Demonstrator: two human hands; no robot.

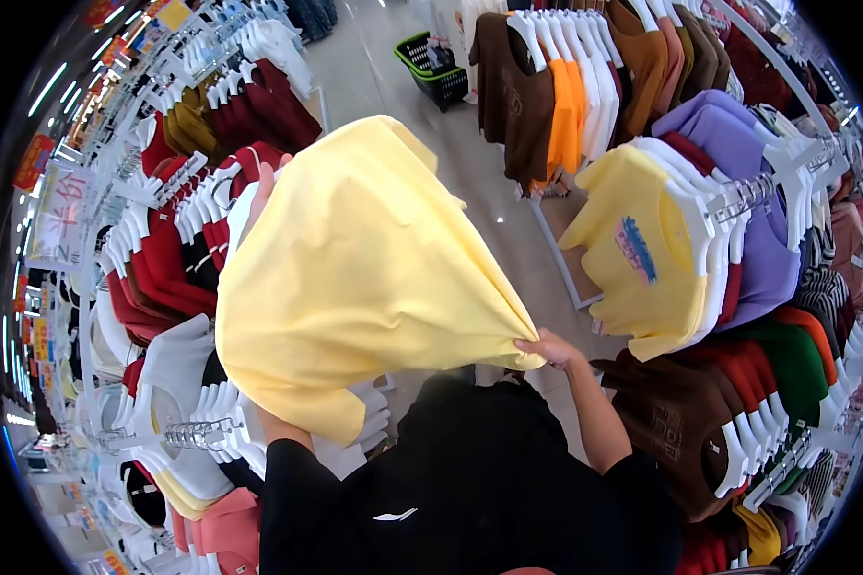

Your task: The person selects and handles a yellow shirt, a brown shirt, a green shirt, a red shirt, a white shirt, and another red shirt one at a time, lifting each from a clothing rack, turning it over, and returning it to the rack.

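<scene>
A plain pale yellow T-shirt (355, 259) is stretched out in front of me and fills the middle of the view. My right hand (548, 349) pinches its lower right corner, pulling the cloth into folds there. At the shirt's upper left edge, part of my left hand (263, 190) shows, closed on the cloth. The shirt hides most of that hand and the forearm behind it. Just left of this hand, red and white garments (177, 240) hang close by.
Clothes racks stand on both sides. On the right hang a yellow printed T-shirt (642, 249), a purple top (767, 259) and brown shirts (676, 426). A black and green shopping basket (431, 69) sits on the floor ahead. White hangers (197, 431) stick out at lower left.
</scene>
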